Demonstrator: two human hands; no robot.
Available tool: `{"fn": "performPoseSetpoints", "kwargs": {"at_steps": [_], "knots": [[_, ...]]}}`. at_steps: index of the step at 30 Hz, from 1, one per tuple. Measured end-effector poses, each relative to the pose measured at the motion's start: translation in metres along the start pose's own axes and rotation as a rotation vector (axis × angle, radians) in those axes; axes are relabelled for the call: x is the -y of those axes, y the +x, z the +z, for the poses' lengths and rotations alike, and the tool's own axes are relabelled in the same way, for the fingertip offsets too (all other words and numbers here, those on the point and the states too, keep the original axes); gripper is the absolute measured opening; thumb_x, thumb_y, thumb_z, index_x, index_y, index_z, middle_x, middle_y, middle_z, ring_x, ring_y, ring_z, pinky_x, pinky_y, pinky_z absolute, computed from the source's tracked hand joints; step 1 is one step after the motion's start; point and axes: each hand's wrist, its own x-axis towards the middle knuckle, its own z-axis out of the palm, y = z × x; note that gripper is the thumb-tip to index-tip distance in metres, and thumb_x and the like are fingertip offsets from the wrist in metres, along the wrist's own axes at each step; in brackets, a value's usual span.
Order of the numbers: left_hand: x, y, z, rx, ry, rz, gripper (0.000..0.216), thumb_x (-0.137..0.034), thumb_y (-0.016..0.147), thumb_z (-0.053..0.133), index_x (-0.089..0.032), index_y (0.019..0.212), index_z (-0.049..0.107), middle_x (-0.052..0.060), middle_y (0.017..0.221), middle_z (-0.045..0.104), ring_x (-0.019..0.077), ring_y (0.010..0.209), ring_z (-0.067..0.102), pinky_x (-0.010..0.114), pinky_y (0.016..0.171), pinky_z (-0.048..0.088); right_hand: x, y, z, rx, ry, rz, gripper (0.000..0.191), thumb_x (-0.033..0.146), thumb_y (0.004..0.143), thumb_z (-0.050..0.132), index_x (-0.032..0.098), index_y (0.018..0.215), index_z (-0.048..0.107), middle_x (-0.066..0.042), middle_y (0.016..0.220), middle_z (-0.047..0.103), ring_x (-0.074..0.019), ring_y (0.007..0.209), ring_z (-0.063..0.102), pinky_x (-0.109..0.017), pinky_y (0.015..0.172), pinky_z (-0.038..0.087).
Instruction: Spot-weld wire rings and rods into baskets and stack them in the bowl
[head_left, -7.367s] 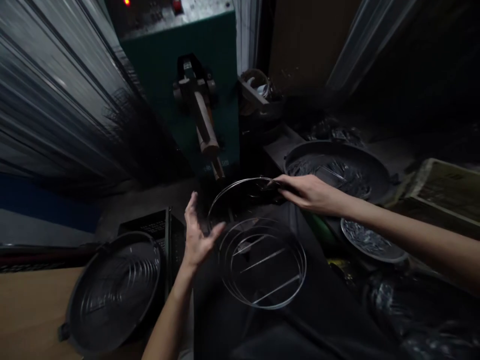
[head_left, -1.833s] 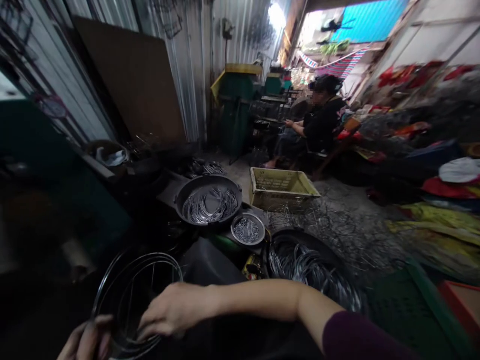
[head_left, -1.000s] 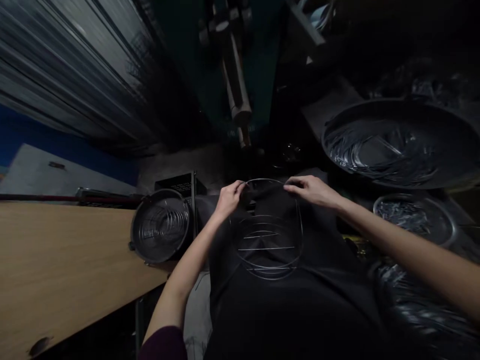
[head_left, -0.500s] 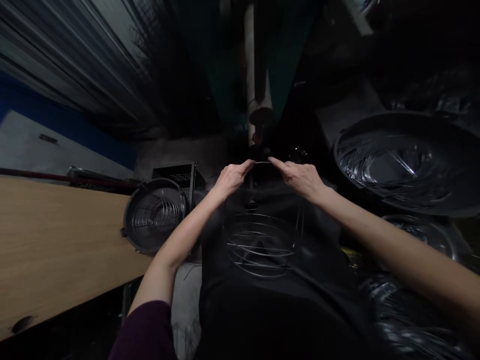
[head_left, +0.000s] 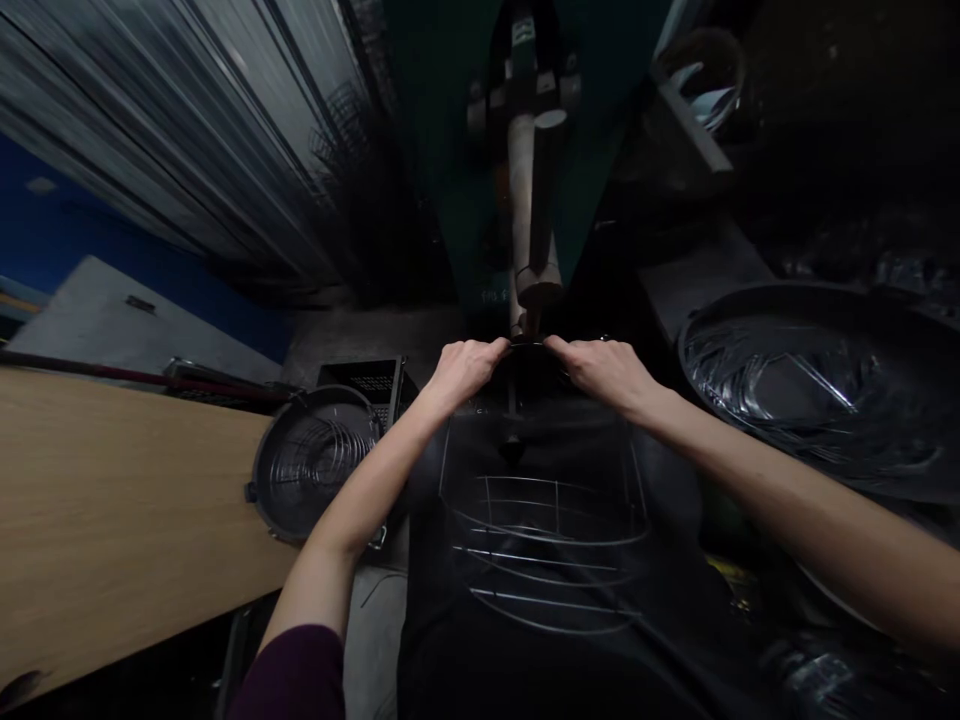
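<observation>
My left hand (head_left: 471,368) and my right hand (head_left: 604,370) reach forward with fingers closed on the far part of a thin metal wire basket (head_left: 555,541). Between my fingertips a short stretch of wire shows, directly under the pale cylindrical arm of a machine (head_left: 538,285). The basket's rings and cross wires hang toward me, in front of my dark apron (head_left: 510,675). Whether the wire touches the machine's tip I cannot tell in the dim light.
On the left, a round dark basin (head_left: 274,480) with wire rings stands beside a wooden board (head_left: 127,500). Behind it is a black plastic crate (head_left: 360,368). A large dark tub (head_left: 817,465) with shiny wire pieces sits on the right. Corrugated metal (head_left: 187,130) lines the upper left.
The view has shifted, showing more of the machine. The basket has tilted, its rings now lower and wider in view. Both hands keep their hold, the wire now closer under the machine's tip.
</observation>
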Motion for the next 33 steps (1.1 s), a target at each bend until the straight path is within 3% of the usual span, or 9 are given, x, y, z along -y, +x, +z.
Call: {"fn": "performPoseSetpoints", "kwargs": {"at_steps": [9, 15, 19, 33], "knots": [[0.003, 0.009, 0.005, -0.015, 0.043, 0.003, 0.032, -0.026, 0.096, 0.035, -0.026, 0.118, 0.057, 0.007, 0.086, 0.070, 0.0208, 0.078, 0.066, 0.028, 0.068, 0.043, -0.007, 0.010, 0.003, -0.008, 0.052, -0.005, 0.041, 0.017, 0.092, 0.035, 0.022, 0.132, 0.046, -0.012, 0.091, 0.068, -0.0244, 0.076, 0.065, -0.027, 0.057, 0.035], [0.005, 0.012, 0.005, -0.015, 0.033, 0.046, 0.031, -0.031, 0.096, 0.035, -0.025, 0.119, 0.054, 0.007, 0.095, 0.070, 0.0205, 0.081, 0.066, 0.027, 0.067, 0.044, -0.007, 0.010, -0.001, 0.011, 0.053, -0.005, 0.043, 0.014, 0.091, 0.035, 0.022, 0.131, 0.047, -0.011, 0.091, 0.069, -0.0245, 0.074, 0.064, -0.027, 0.056, 0.034], [0.002, 0.012, 0.005, 0.018, 0.076, 0.028, 0.030, -0.020, 0.094, 0.038, -0.024, 0.119, 0.054, 0.008, 0.092, 0.070, 0.0196, 0.079, 0.065, 0.027, 0.069, 0.044, -0.008, 0.011, 0.000, 0.017, 0.052, -0.004, 0.045, 0.013, 0.089, 0.036, 0.022, 0.133, 0.044, -0.011, 0.091, 0.069, -0.0241, 0.075, 0.064, -0.027, 0.058, 0.035], [0.003, 0.010, 0.001, 0.000, 0.090, -0.041, 0.030, -0.026, 0.095, 0.035, -0.025, 0.114, 0.058, 0.009, 0.091, 0.070, 0.0223, 0.082, 0.067, 0.028, 0.068, 0.043, -0.007, 0.016, 0.002, -0.025, 0.121, 0.014, 0.038, 0.035, 0.098, 0.028, 0.019, 0.125, 0.050, -0.014, 0.090, 0.067, -0.0282, 0.079, 0.065, -0.029, 0.062, 0.041]]}}
